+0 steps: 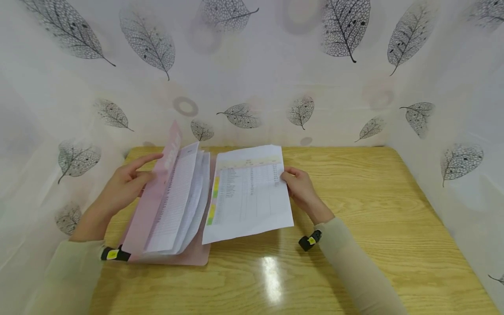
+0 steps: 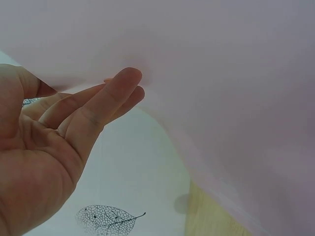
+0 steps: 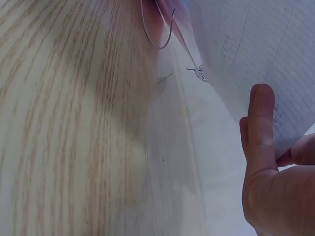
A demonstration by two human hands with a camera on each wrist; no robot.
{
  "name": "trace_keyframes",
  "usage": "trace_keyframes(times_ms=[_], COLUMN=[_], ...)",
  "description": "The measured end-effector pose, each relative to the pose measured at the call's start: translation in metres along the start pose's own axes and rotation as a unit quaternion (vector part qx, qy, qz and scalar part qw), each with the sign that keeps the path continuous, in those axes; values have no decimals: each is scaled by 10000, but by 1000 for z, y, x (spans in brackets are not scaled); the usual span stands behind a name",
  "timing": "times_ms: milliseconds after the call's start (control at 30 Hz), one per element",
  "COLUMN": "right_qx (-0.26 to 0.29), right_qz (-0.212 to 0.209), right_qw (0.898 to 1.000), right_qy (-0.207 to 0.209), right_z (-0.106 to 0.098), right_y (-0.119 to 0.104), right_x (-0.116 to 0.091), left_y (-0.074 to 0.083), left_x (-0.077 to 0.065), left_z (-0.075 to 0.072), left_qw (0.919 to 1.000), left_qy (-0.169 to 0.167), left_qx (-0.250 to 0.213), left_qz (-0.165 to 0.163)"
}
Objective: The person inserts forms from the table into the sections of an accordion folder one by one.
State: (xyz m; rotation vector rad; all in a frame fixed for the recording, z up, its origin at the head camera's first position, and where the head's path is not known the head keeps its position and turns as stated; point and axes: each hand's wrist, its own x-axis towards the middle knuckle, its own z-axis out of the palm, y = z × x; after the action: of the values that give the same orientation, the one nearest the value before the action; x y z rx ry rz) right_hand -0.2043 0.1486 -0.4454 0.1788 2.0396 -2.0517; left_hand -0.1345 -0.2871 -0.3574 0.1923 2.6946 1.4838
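Currently left hand (image 1: 124, 186) pinches raised cover (image 1: 148, 210) of pink document folder (image 1: 198, 257), left side of table (image 1: 362, 197); right hand (image 1: 302, 188) pinches right edge of printed spreadsheet page (image 1: 252, 208), lifted off table.

folder (image 1: 147, 210): pink | sheet (image 1: 256, 210): white, yellow-green-pink edge | table (image 1: 354, 188): yellow wood grain | backdrop (image 1: 267, 87): white, black leaf print

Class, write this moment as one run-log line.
left hand: holds folder cover raised | right hand: pinches sheet by edge | folder: open on table
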Motion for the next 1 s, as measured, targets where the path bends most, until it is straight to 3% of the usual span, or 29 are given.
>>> trace_keyframes(times_ms=[333,633,1000], right_qx=[2,-176,-247], right_qz=[-112,-221,-375], right_qw=[9997,9996,9983], right_qy=[-201,51,-376], right_z=[6,3,12], right_y=[0,2,7], right_x=[-1,-1,-3], left_y=[1,3,2], left_x=[1,2,2], left_z=[-1,0,1], left_qw=[10000,9999,9999], left_qy=[13,90,68], left_qx=[51,92,75], left_qz=[-53,108,104])
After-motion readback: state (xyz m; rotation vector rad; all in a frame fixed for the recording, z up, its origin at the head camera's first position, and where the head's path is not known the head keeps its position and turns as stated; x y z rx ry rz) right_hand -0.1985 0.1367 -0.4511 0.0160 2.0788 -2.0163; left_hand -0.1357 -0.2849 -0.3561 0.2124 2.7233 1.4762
